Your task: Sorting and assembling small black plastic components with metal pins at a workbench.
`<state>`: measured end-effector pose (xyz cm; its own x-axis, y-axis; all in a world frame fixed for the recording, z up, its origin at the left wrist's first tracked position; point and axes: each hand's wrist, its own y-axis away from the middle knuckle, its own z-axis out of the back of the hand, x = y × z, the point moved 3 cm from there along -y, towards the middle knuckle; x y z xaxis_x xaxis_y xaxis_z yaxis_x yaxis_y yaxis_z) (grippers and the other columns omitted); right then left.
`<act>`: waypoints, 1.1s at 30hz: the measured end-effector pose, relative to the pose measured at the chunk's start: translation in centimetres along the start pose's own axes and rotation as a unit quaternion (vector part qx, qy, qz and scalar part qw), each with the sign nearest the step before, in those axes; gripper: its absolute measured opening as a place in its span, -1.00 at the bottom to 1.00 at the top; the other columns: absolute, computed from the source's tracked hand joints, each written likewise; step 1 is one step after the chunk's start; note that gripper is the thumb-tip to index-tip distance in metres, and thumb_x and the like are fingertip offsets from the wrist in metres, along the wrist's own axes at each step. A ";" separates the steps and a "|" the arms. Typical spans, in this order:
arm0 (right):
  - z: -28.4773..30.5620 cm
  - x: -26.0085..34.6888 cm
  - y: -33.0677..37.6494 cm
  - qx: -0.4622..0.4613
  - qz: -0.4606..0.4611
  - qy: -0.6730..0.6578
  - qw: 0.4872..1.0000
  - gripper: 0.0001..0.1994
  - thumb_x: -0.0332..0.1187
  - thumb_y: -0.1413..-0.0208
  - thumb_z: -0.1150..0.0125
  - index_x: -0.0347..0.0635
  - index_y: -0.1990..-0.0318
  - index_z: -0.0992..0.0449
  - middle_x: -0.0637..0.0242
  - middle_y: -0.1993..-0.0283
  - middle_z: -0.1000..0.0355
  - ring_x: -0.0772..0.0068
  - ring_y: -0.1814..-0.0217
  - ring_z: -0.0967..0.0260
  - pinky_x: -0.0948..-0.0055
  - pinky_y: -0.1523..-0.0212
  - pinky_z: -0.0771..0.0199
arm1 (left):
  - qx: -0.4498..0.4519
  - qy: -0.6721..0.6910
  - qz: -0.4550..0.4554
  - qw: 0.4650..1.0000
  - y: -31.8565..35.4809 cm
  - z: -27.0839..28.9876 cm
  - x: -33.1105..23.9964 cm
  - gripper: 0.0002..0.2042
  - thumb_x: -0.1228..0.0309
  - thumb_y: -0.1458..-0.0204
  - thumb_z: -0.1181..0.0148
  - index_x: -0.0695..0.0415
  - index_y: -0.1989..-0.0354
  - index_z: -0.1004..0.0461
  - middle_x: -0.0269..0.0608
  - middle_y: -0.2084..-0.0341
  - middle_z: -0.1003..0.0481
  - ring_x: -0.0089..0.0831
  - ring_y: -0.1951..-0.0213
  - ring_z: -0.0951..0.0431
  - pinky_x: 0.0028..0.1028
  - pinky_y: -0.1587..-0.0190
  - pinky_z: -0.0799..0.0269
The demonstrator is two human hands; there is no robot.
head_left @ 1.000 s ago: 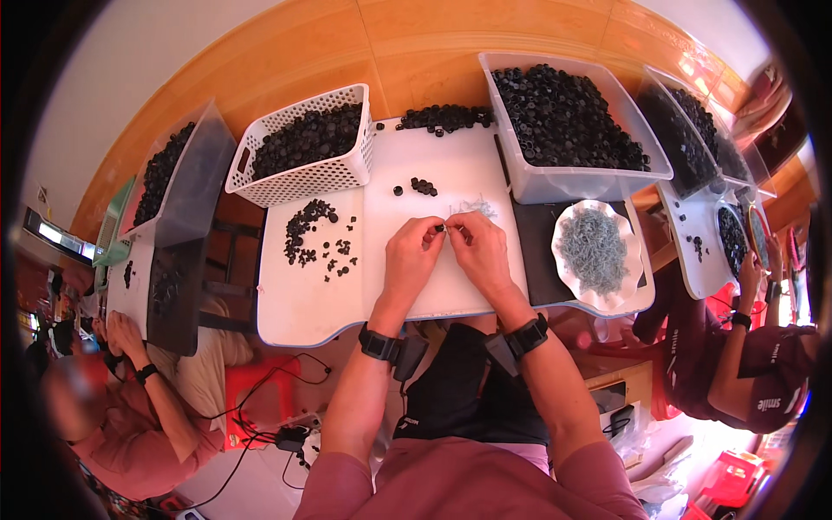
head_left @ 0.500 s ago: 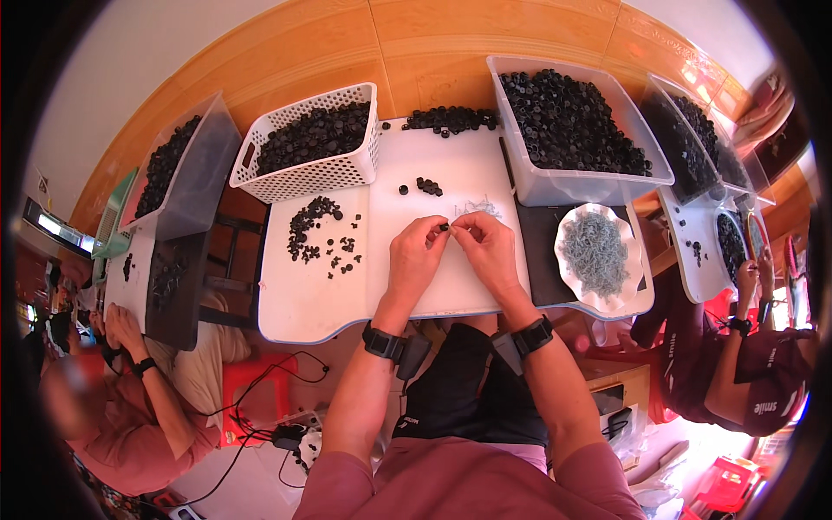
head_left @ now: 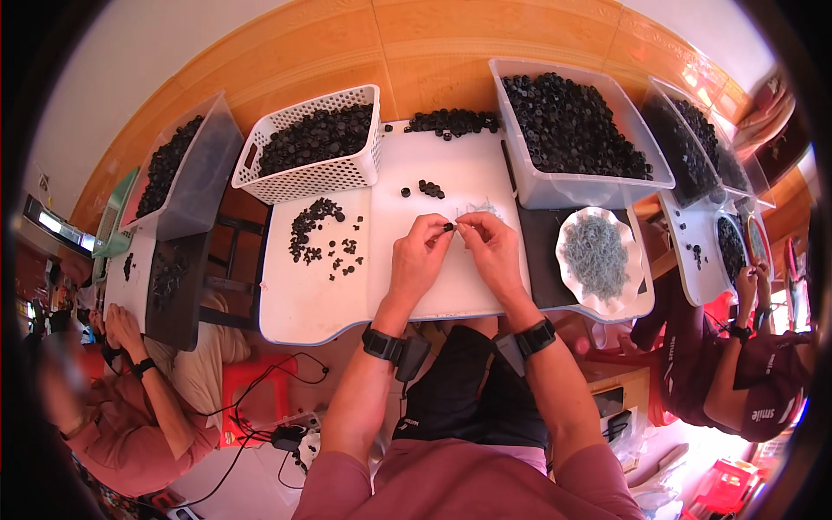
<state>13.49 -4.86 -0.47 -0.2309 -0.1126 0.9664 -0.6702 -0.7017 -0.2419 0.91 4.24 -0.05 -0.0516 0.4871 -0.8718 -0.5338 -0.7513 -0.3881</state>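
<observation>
Between the thumb and fingertips of my left hand (head_left: pixel 419 258) is a small round black plastic part (head_left: pixel 448 227). My right hand (head_left: pixel 492 256) is closed in a pinch right beside it; whatever its fingertips hold is too small to make out. Just beyond my fingers a loose pile of thin silvery screws (head_left: pixel 482 209) lies on the white table (head_left: pixel 329 299). Farther off sit a few black parts in a cluster (head_left: pixel 431 189) and a single one (head_left: pixel 406 192). Many small black pieces (head_left: pixel 305 232) are scattered to the left.
A white scalloped dish (head_left: pixel 637 269) of screws (head_left: pixel 595 253) stands at right. Along the back are a perforated white basket (head_left: pixel 360 165) and a clear bin (head_left: pixel 589 191), both full of black parts. Co-workers sit left (head_left: pixel 130 425) and right (head_left: pixel 719 373) at similar tables.
My hands have barely moved; the fingertips have shifted slightly around the black part, which stays in my left hand. The table items are unchanged.
</observation>
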 end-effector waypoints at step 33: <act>1.0 0.2 0.1 -0.051 0.031 -0.035 0.998 -0.87 -0.52 -0.13 -0.37 -0.24 0.16 -0.68 0.36 0.25 -0.59 0.63 0.40 -0.42 0.59 0.38 -0.40 | 0.029 -0.142 0.028 0.989 -4.5 2.1 1.0 -0.73 0.48 -0.04 -0.39 0.23 0.07 -0.60 -0.12 0.33 -0.67 -0.37 0.35 -0.66 -0.43 0.22 -0.57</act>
<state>14.10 -5.62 -0.18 -0.2267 -0.2047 0.9522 -0.7252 -0.6172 -0.3053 1.49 9.00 1.47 -0.3133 0.5565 -0.7695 -0.5711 -0.7578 -0.3155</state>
